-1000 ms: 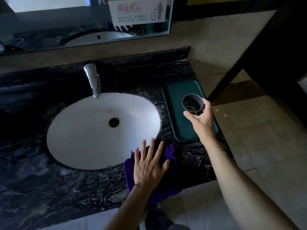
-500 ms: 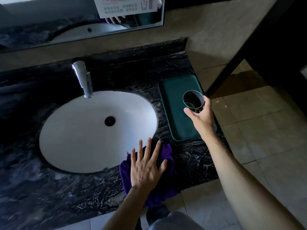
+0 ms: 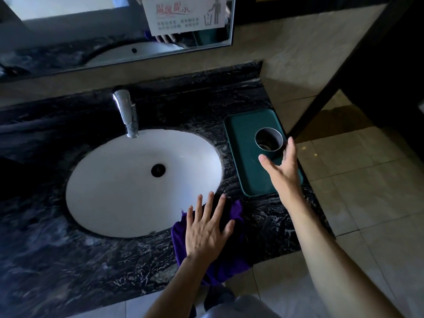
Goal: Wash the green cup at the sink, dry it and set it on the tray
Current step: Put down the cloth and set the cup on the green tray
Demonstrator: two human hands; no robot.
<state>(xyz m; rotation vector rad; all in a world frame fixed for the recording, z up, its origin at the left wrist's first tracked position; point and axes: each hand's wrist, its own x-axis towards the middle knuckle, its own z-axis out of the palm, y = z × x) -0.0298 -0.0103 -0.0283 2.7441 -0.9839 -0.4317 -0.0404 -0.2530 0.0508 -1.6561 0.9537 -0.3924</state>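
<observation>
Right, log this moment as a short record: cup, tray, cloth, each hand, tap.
cup: green cup upright on the tray, mouth up
tray: green tray on the counter, right of the sink
cloth: purple cloth at the counter's front edge
left hand: left hand flat on the cloth, fingers spread
right hand: right hand open beside the cup, not gripping
tap: tap, no water visible

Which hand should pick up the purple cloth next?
The left hand. It already lies flat on the purple cloth at the counter's front edge, so it probably only needs to close. The right hand is open over the tray, beside the cup standing there.
</observation>
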